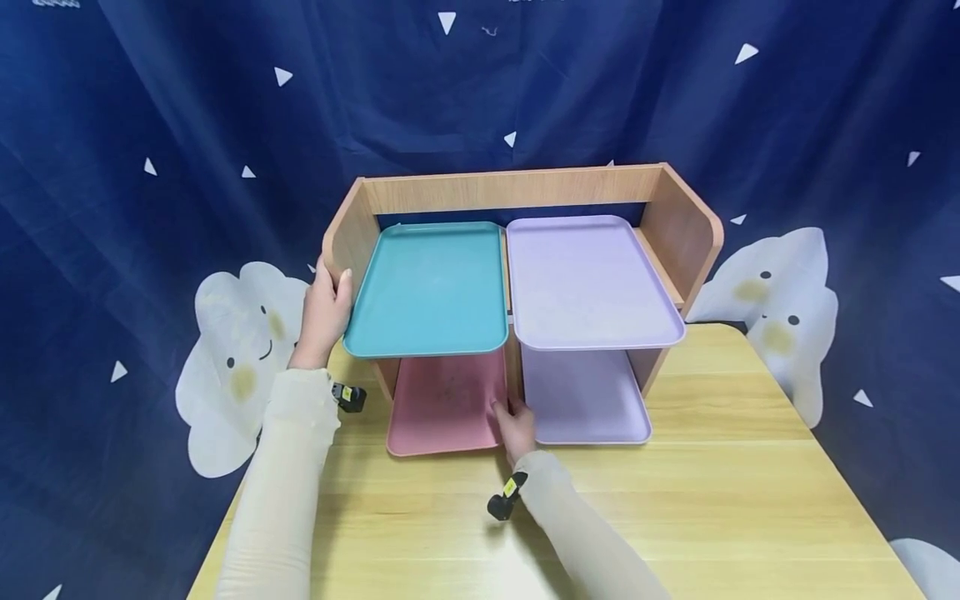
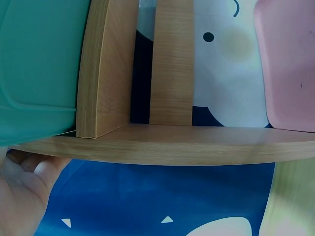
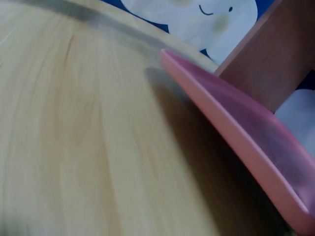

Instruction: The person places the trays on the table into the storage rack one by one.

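A two-tier wooden shelf (image 1: pixel 517 190) stands on the table with trays in its bays. My left hand (image 1: pixel 324 312) grips the front edge of its left side panel (image 2: pixel 197 152), thumb on the inner face beside the teal tray (image 1: pixel 431 287). Low at the centre, my right hand (image 1: pixel 517 432) holds the front of the middle upright (image 1: pixel 513 367), its thumb over the right edge of the pink tray (image 1: pixel 448 404). The lower lilac tray (image 1: pixel 585 400) lies right beside that hand. A second lilac tray (image 1: pixel 596 283) sits above it. The right wrist view hides the hand.
The light wooden table (image 1: pixel 750 467) extends in front of the shelf and to its right. A dark blue curtain (image 1: pixel 585 92) with white triangles and smiling clouds hangs close behind. The tray fronts jut past the shelf.
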The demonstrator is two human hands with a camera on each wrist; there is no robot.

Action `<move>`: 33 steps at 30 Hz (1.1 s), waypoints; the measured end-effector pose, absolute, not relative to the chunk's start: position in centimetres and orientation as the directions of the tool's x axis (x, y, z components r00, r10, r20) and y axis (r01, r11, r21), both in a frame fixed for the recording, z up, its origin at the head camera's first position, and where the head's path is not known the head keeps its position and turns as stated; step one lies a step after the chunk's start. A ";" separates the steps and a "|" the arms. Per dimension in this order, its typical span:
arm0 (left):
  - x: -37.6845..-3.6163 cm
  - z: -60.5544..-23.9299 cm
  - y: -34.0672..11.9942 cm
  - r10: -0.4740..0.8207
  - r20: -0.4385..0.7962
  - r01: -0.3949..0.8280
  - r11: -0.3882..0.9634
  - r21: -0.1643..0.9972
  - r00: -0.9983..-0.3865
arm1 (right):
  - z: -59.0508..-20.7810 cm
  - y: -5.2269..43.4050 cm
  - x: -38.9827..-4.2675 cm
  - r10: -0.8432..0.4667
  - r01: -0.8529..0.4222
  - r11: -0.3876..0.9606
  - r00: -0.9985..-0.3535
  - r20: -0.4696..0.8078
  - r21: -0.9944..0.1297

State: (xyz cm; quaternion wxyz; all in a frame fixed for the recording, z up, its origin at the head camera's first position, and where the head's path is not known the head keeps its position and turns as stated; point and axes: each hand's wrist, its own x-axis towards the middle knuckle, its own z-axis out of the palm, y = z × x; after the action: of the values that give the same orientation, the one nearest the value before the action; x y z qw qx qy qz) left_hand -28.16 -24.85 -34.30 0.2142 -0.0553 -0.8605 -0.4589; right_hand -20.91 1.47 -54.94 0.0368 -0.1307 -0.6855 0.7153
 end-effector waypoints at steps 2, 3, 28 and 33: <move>-28.1 -34.3 -24.9 -0.102 0.411 0.283 0.574 0.768 -0.906 | -55.4 1.5 -20.8 0.200 0.119 -0.066 -0.971 -0.130 -0.991; -28.1 -34.3 -24.9 -0.102 0.409 0.282 0.575 0.768 -0.907 | -55.6 1.5 -20.7 0.189 0.115 -0.065 -0.974 -0.125 -0.991; -28.0 -34.7 -25.7 -0.049 0.367 0.283 0.545 0.789 -0.929 | -52.0 5.9 -17.1 0.135 -0.049 -0.001 -0.990 0.049 -0.999; -27.2 -35.7 -27.1 0.001 0.353 0.277 0.624 0.731 -0.936 | -52.8 10.2 -17.5 0.215 -0.027 0.007 -0.976 0.028 -1.000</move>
State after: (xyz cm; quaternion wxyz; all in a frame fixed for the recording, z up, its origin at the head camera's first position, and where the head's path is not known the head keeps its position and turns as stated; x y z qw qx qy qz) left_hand -27.17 -27.08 -35.69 0.1615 -0.0785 -0.8865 -0.4265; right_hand -17.54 10.21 -52.79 0.0863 -0.0665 -0.7042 0.7016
